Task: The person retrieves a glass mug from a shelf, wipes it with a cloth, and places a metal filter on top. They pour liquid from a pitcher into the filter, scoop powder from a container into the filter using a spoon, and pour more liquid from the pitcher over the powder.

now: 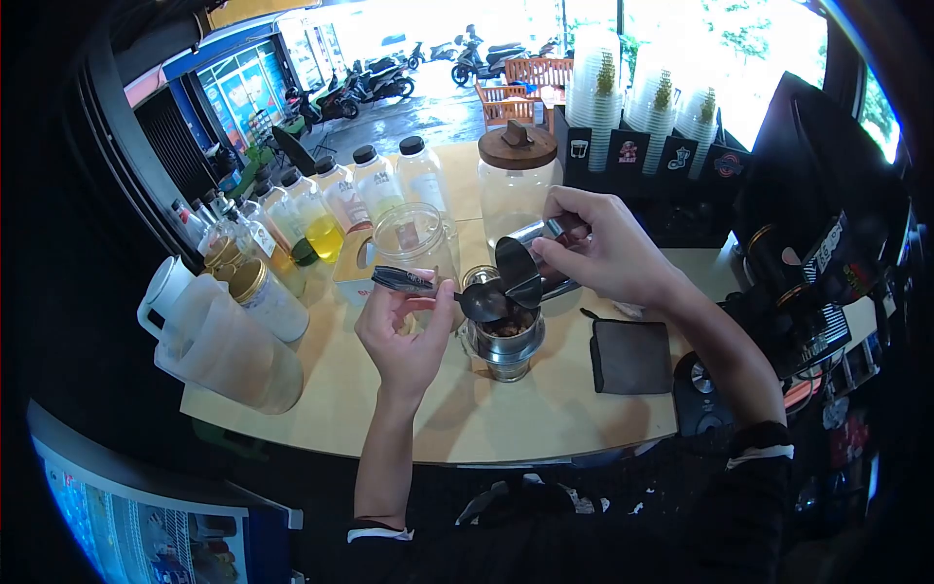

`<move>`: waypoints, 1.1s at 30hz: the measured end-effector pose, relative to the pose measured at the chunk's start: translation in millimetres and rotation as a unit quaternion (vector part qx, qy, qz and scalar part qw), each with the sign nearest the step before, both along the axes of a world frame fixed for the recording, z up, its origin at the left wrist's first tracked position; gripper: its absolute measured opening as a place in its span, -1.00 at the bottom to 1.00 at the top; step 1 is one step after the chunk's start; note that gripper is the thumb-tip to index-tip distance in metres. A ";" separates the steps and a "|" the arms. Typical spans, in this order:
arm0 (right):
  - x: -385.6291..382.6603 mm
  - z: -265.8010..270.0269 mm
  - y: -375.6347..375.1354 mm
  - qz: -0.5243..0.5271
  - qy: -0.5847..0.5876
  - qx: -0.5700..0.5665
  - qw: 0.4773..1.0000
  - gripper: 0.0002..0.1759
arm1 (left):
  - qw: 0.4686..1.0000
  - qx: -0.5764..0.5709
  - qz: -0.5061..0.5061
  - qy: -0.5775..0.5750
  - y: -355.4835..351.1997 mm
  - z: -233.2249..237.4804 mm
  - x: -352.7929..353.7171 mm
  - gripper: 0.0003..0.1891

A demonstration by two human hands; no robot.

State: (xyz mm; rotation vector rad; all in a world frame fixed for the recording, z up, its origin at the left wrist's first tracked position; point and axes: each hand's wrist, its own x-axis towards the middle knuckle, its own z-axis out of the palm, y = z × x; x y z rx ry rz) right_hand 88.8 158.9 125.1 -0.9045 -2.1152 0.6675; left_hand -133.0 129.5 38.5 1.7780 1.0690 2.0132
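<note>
My left hand [404, 336] is closed on the handle of a dark spoon [484, 303]. The spoon's bowl sits at the mouth of a tilted metal cup [520, 272]. My right hand [613, 248] grips that cup from behind, tipping its opening down and to the left. Directly beneath both is a metal drip coffee filter [507, 348] with brown contents, perhaps coffee grounds, partly hidden by the spoon and cup. The filter rests on what looks like a small glass [510, 371].
Behind my left hand stands a clear jar [409, 231]; a larger wooden-lidded jar [517, 180] is farther back. Bottles [375, 180] and a plastic pitcher [229, 341] line the left. A dark folded cloth [631, 358] lies right, near stacked cups [647, 107].
</note>
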 end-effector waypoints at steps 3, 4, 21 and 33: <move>-0.4 1.4 -3.0 -0.001 -0.011 0.013 1.000 -0.78 | 1.000 0.001 0.002 -0.001 -1.8 1.5 0.3 -0.81; -0.8 1.9 -4.4 -0.003 -0.013 0.016 1.000 -0.78 | 1.000 0.002 0.001 -0.001 -1.9 1.4 0.1 -0.81; -0.9 7.6 -10.4 -0.010 0.005 0.003 1.000 -0.84 | 0.989 0.093 0.085 0.075 -7.1 7.1 -10.3 -0.81; -14.7 2.0 -2.0 -0.016 0.025 0.044 0.999 -0.75 | 0.977 0.119 0.120 0.129 -15.3 8.9 -15.3 -0.79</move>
